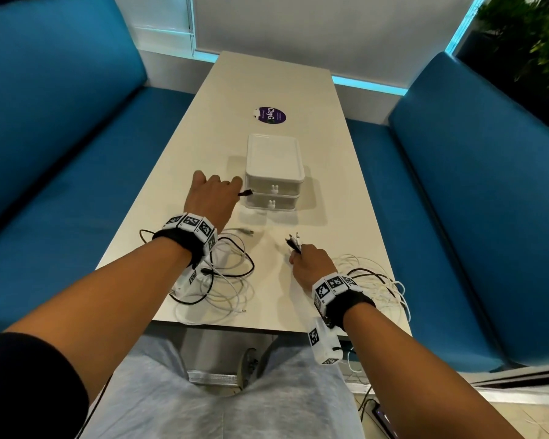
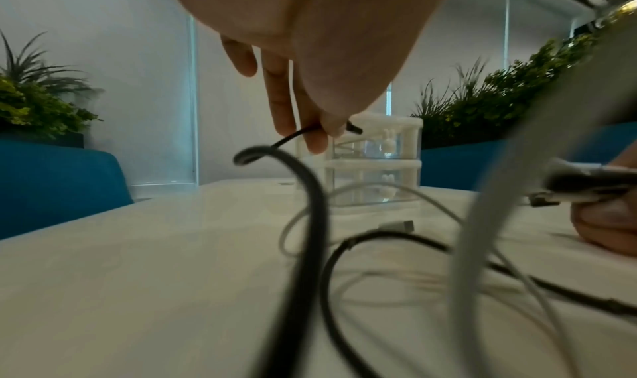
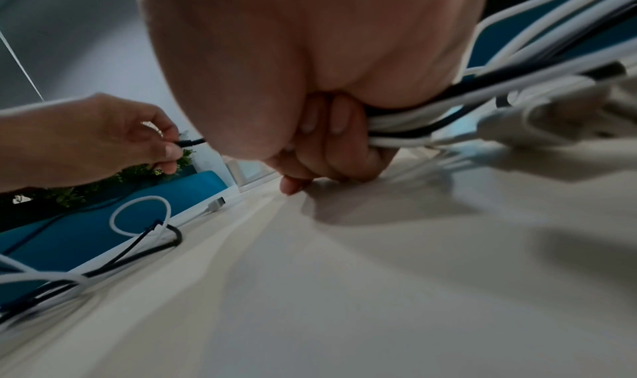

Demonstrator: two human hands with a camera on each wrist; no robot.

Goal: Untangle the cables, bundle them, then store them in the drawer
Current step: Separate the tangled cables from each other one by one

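Note:
My left hand (image 1: pixel 214 193) is raised just left of the white two-drawer box (image 1: pixel 273 175) and pinches the plug end of a black cable (image 1: pixel 245 193), which shows between thumb and finger (image 2: pixel 320 132) in the left wrist view. That black cable (image 2: pixel 303 220) hangs down to a loose tangle of black and white cables (image 1: pixel 225 277) on the table under my left wrist. My right hand (image 1: pixel 311 264) rests on the table and grips a bunch of black and white cable ends (image 1: pixel 293 243); the bunched cables (image 3: pixel 413 128) trail off to the right. Both drawers look closed.
The beige table (image 1: pixel 267 90) runs between two blue benches (image 1: pixel 61 153). A purple round sticker (image 1: pixel 270 115) lies beyond the drawer box. More white and black cable loops (image 1: pixel 381 283) lie by the right table edge. A loose white USB plug (image 1: pixel 246 231) lies mid-table.

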